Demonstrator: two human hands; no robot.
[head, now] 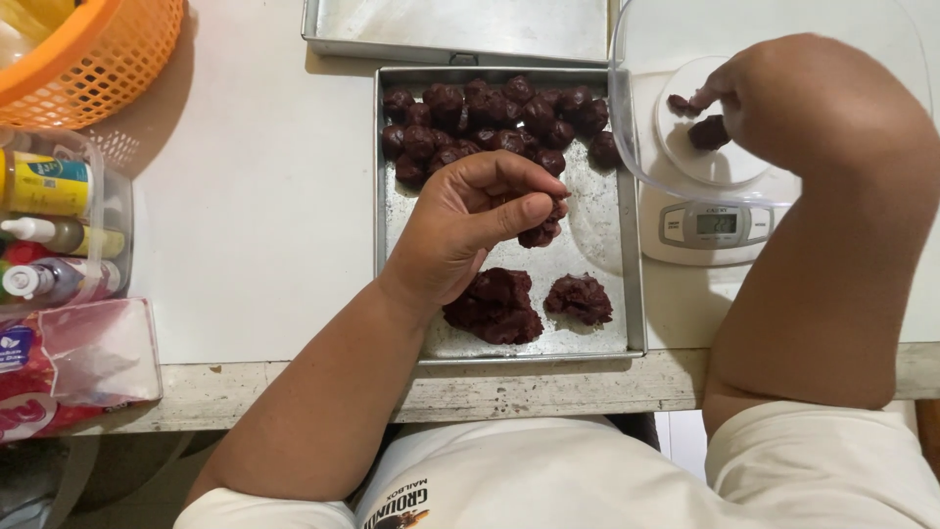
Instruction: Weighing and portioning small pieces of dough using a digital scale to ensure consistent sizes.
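My left hand (pixel 468 223) hovers over a metal tray (pixel 605 235), its fingers pinched on a small lump of dark brown dough (pixel 541 231). Two bigger mounds of the same dough (pixel 499 306) lie at the tray's front. Several rolled dough balls (pixel 490 120) fill its far end. My right hand (pixel 803 103) reaches into a clear plastic bowl (pixel 636 147) on a white kitchen scale (pixel 715 227), fingertips touching a dough piece (pixel 680 102). Another dough piece (pixel 709 132) rests in the bowl.
A second metal tray (pixel 460 27) sits behind the first. An orange basket (pixel 88 54) stands at the far left. A clear tub of small bottles (pixel 54 230) and a red and white plastic packet (pixel 69 362) lie along the left. The table edge (pixel 548 387) runs close to my body.
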